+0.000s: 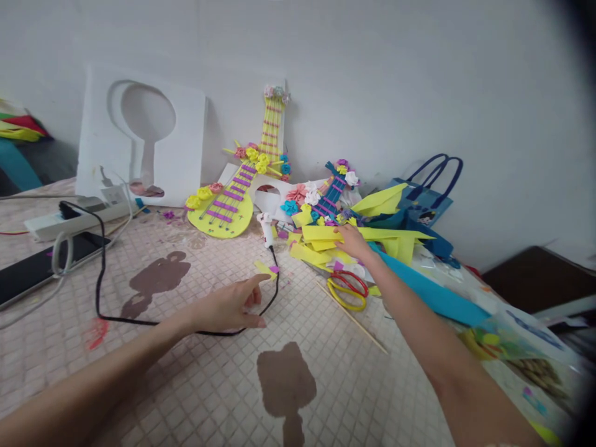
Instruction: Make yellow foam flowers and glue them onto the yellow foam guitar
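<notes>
My left hand [235, 304] hovers over the tabletop with index finger and thumb apart, the other fingers curled, holding nothing. Just beyond its fingertip lie a small yellow paper scrap [263, 267] and a purple scrap [274, 269]. The black cord of a white glue gun [266, 231] runs beside and behind this hand. My right hand [354, 243] is at the pile of paper, its fingers closed on a long folded strip of yellow paper [321, 233]. Below that hand are scissors [347, 292] with red and yellow handles and a thin wooden stick [356, 321].
Flower-decorated yellow [228, 211] and blue [331, 195] paper guitars lean at the back. A white board [186, 143] with a guitar-shaped cutout stands left, behind a power strip [79, 218] and a dark tablet [51, 261]. Blue paper [433, 292] and a blue bag [426, 205] lie right.
</notes>
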Available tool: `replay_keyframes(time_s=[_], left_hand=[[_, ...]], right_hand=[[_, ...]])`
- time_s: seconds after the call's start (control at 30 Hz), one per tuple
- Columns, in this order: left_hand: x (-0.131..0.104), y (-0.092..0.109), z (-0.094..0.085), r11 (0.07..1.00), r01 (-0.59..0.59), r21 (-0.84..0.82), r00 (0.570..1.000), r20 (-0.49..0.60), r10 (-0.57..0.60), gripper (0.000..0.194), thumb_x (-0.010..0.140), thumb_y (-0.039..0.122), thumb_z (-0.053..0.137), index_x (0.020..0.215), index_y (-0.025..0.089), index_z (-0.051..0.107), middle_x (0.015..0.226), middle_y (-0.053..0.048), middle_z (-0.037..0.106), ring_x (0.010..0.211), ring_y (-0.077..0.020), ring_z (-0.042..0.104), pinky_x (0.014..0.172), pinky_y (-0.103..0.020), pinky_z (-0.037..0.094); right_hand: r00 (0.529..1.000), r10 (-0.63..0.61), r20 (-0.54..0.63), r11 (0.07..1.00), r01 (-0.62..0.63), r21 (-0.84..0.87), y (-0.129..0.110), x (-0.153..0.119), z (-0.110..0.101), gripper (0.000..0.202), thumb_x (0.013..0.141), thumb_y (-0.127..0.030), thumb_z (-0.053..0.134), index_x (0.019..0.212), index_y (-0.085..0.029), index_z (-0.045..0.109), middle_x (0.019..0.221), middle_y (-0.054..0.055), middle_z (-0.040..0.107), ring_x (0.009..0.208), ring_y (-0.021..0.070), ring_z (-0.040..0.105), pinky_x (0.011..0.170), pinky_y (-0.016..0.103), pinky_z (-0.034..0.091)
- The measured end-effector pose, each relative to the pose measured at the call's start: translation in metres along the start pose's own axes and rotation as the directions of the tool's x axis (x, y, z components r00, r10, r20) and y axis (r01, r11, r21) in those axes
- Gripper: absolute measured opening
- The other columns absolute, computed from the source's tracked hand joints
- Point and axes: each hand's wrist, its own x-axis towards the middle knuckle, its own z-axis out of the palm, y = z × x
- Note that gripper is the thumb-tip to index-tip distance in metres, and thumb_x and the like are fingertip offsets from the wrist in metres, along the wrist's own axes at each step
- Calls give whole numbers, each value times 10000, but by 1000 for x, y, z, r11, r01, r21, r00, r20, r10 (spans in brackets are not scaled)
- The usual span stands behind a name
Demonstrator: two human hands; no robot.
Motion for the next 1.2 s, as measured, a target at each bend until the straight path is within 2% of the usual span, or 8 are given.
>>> replay_keyframes(time_s=[0.1, 0.23, 0.43, 0.6, 0.73, 1.0, 1.1, 1.2], left_hand=[[1, 0, -3, 1000, 11, -23, 998, -63, -12, 609, 819, 446, 539, 1332, 205, 316, 958, -48, 596, 789, -169, 560, 706, -289, 457], [6, -4, -1, 996, 20, -84, 991, -133, -32, 459, 883, 436, 441, 1272, 198, 386, 869, -31, 610, 697, -149, 556, 659, -284, 455], [9, -8, 3, 992, 20, -126, 987, -155, -39, 393, 881, 422, 459, 1212, 212, 472, 862, -19, 614, 711, -139, 564, 651, -263, 463], [11, -13, 3, 995, 12, -101, 981, -193, -31, 360, 868, 390, 471, 1164, 191, 522, 871, -30, 626, 712, -138, 567, 661, -265, 465], [13, -15, 2, 997, 8, -77, 979, -201, -24, 347, 865, 378, 471, 1134, 173, 549, 864, -36, 636, 714, -140, 571, 660, -263, 460], [11, -10, -6, 997, 30, -73, 967, -249, -47, 319, 862, 388, 477, 1060, 172, 603, 886, -47, 660, 747, -154, 596, 672, -269, 462], [13, -13, -6, 994, 21, -111, 958, -281, -52, 353, 863, 445, 487, 1075, 183, 591, 913, -52, 659, 769, -170, 599, 704, -295, 470], [14, -14, -7, 955, -8, -297, 960, -270, -76, 448, 867, 529, 466, 1133, 178, 547, 914, -67, 654, 786, -187, 604, 709, -314, 481]], right_hand=[[995, -96, 4, 995, 96, -28, -9, -8, 2, 241, 769, -108, 555, 995, -158, 624, 1053, 108, 595, 1064, 250, 503, 927, 396, 390], [982, -185, 40, 980, 187, -71, -18, -16, 1, 248, 773, -92, 510, 958, -198, 636, 1027, 64, 608, 1052, 215, 498, 923, 335, 378], [998, -62, -23, 976, 56, -209, -6, -12, 6, 328, 788, -115, 554, 1114, -135, 580, 1152, 162, 568, 1105, 292, 465, 875, 409, 400], [996, 3, -92, 965, -27, -262, 8, -3, 5, 168, 879, -241, 533, 992, -143, 611, 1042, 90, 617, 990, 217, 556, 855, 402, 437], [979, -18, -202, 969, -33, -247, 19, -3, -17, 194, 853, -124, 459, 909, -126, 645, 931, 134, 665, 963, 265, 564, 812, 393, 430], [903, -115, -415, 982, 40, -185, 29, -24, -87, 240, 853, -166, 426, 963, -146, 639, 946, 110, 691, 900, 252, 608, 804, 374, 440], [871, -139, -471, 982, 59, -180, 16, -35, -107, 246, 872, -189, 420, 988, -159, 635, 949, 108, 693, 883, 257, 615, 803, 391, 432], [835, -246, -491, 966, 169, -197, -20, -51, -118, 229, 889, -210, 432, 997, -193, 634, 960, 88, 691, 915, 251, 606, 809, 391, 418]])
